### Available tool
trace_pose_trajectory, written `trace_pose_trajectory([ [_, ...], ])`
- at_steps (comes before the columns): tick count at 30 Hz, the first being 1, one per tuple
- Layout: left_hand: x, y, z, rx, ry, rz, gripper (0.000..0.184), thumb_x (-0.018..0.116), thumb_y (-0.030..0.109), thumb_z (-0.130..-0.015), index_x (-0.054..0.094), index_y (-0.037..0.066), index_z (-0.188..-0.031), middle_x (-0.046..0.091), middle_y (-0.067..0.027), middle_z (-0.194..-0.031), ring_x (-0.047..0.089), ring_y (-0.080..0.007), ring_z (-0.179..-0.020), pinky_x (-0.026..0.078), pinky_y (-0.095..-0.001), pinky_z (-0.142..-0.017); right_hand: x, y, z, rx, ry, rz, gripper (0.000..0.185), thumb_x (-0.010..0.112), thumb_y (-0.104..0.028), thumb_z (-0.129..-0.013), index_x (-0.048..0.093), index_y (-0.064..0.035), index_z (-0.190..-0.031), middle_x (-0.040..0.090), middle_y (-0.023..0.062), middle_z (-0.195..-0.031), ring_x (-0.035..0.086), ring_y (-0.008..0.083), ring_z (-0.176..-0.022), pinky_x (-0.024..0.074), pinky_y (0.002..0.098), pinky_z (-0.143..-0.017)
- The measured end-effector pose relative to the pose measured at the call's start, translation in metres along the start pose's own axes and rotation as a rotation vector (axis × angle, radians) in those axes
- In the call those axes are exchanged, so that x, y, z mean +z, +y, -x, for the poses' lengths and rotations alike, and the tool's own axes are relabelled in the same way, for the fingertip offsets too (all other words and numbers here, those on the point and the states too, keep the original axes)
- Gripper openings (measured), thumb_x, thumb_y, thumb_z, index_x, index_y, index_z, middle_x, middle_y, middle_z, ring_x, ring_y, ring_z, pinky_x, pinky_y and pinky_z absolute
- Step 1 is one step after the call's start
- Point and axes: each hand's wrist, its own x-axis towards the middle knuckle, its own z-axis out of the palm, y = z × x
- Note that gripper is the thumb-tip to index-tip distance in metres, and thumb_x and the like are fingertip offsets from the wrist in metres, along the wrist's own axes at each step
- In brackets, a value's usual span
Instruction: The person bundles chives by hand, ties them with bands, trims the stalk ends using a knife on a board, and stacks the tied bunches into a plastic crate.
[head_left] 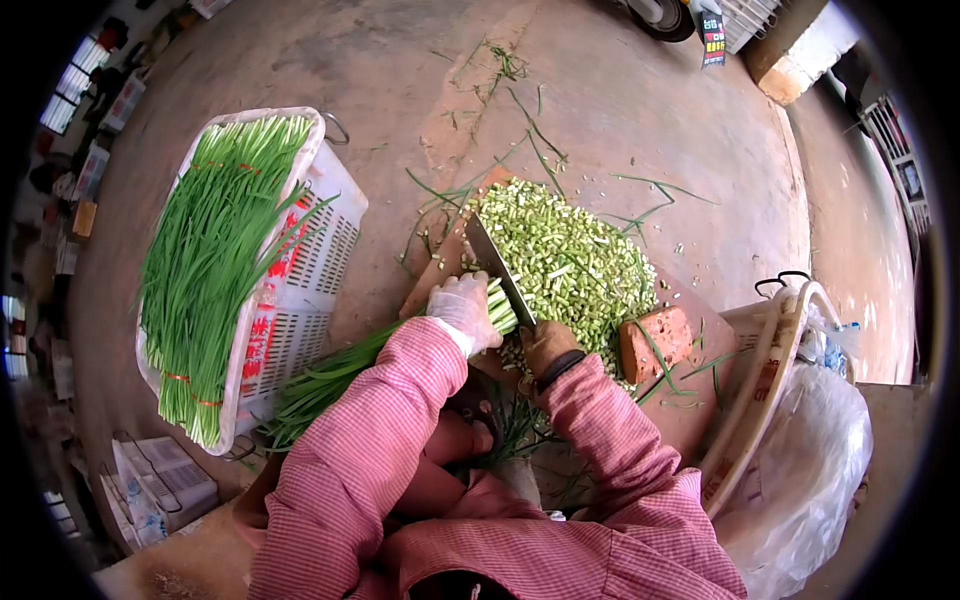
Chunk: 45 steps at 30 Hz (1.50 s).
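Observation:
My left hand, in a pale glove, presses down on a bundle of green garlic chives, whose cut white-green ends poke out past my fingers. In my right hand is the handle of a cleaver. Its broad dark blade stands right beside the chive ends, just right of my left fingers. Under them lies a reddish-brown board. A large heap of short chopped chive pieces covers much of this board, to the right of the blade.
At left stands a white plastic crate full of long chives tied with red bands. A brick sits at the heap's lower right. Close on my right are a basket and a clear plastic bag. Loose chive leaves litter the floor.

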Motion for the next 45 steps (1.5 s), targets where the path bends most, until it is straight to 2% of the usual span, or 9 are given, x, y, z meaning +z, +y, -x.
trace_pose_trajectory([
  [6,0.000,-0.005,-0.002,-0.046,-0.061,0.036,0.082,0.076,0.034,-0.048,0.043,0.002,-0.116,0.054,-0.0162,-0.105,0.052,-0.0296,-0.100,0.042,-0.0359,-0.087,-0.003,0.010,0.001,-0.050,-0.115,0.230,0.027,0.056,-0.030,-0.081,0.062,-0.0039,-0.082,0.060,0.0196,-0.075,0.058,0.0356,-0.074,0.0456,0.0422,-0.066],
  [11,0.009,-0.009,-0.001,-0.001,-0.018,0.050,0.082,0.076,0.035,-0.048,0.043,0.002,-0.116,0.054,-0.0159,-0.106,0.052,-0.0291,-0.100,0.042,-0.0359,-0.088,-0.001,-0.004,-0.022,-0.029,-0.015,-0.023,0.028,0.058,-0.030,-0.079,0.062,-0.0022,-0.080,0.060,0.0214,-0.074,0.059,0.0358,-0.071,0.0458,0.0420,-0.066],
  [15,0.010,-0.019,0.008,0.079,0.097,0.139,0.083,0.076,0.035,-0.048,0.043,0.002,-0.117,0.053,-0.0158,-0.107,0.052,-0.0294,-0.100,0.041,-0.0360,-0.088,-0.020,-0.015,-0.048,0.275,-0.147,-0.507,0.023,0.057,-0.026,-0.084,0.062,-0.0028,-0.085,0.057,0.0092,-0.056,0.053,0.0175,-0.046,0.0435,0.0346,-0.046],
  [16,0.008,-0.019,0.007,0.077,0.094,0.140,0.079,0.075,0.034,-0.050,0.043,0.004,-0.116,0.054,-0.0150,-0.107,0.051,-0.0287,-0.101,0.041,-0.0358,-0.088,-0.028,-0.012,-0.040,0.214,-0.073,-0.408,0.024,0.056,-0.026,-0.085,0.062,-0.0026,-0.084,0.054,0.0067,-0.052,0.051,0.0139,-0.043,0.0405,0.0338,-0.042],
  [19,0.003,-0.012,0.007,0.025,0.031,0.090,0.085,0.076,0.035,-0.048,0.042,0.000,-0.118,0.054,-0.0158,-0.107,0.052,-0.0294,-0.102,0.041,-0.0356,-0.089,-0.037,0.007,-0.007,-0.186,0.274,-0.100,0.023,0.059,-0.023,-0.083,0.060,-0.0006,-0.077,0.051,0.0163,-0.052,0.052,0.0236,-0.044,0.0400,0.0370,-0.044],
  [21,-0.004,-0.010,0.002,-0.017,-0.078,0.104,0.085,0.076,0.035,-0.048,0.042,-0.001,-0.118,0.053,-0.0159,-0.110,0.052,-0.0290,-0.103,0.041,-0.0347,-0.089,-0.046,0.009,0.028,-0.342,0.289,-0.050,0.024,0.060,-0.023,-0.081,0.059,-0.0010,-0.071,0.050,0.0203,-0.055,0.052,0.0330,-0.048,0.0399,0.0392,-0.046],
  [27,-0.022,0.013,-0.007,-0.214,-0.262,-0.113,0.091,0.078,0.040,-0.053,0.038,0.001,-0.125,0.045,-0.0148,-0.125,0.043,-0.0248,-0.117,0.034,-0.0398,-0.097,-0.057,0.025,0.058,-0.287,0.081,-0.012,0.028,0.058,-0.026,-0.082,0.056,-0.0015,-0.068,0.048,0.0195,-0.054,0.050,0.0360,-0.051,0.0385,0.0403,-0.048],
  [31,-0.028,0.011,-0.011,-0.197,-0.362,-0.076,0.089,0.079,0.039,-0.051,0.042,-0.002,-0.121,0.050,-0.0149,-0.120,0.049,-0.0264,-0.112,0.036,-0.0383,-0.096,-0.070,0.027,0.050,-0.229,-0.053,0.048,0.028,0.058,-0.027,-0.082,0.056,-0.0017,-0.070,0.049,0.0184,-0.055,0.049,0.0354,-0.053,0.0388,0.0405,-0.050],
  [45,-0.014,0.004,-0.011,-0.224,-0.191,0.052,0.075,0.079,0.034,-0.049,0.052,-0.004,-0.108,0.059,-0.0192,-0.103,0.057,-0.0293,-0.097,0.046,-0.0337,-0.084,-0.049,0.003,0.030,-0.091,-0.130,0.161,0.027,0.054,-0.029,-0.082,0.061,-0.0025,-0.083,0.058,0.0199,-0.069,0.058,0.0360,-0.069,0.0447,0.0425,-0.063],
])
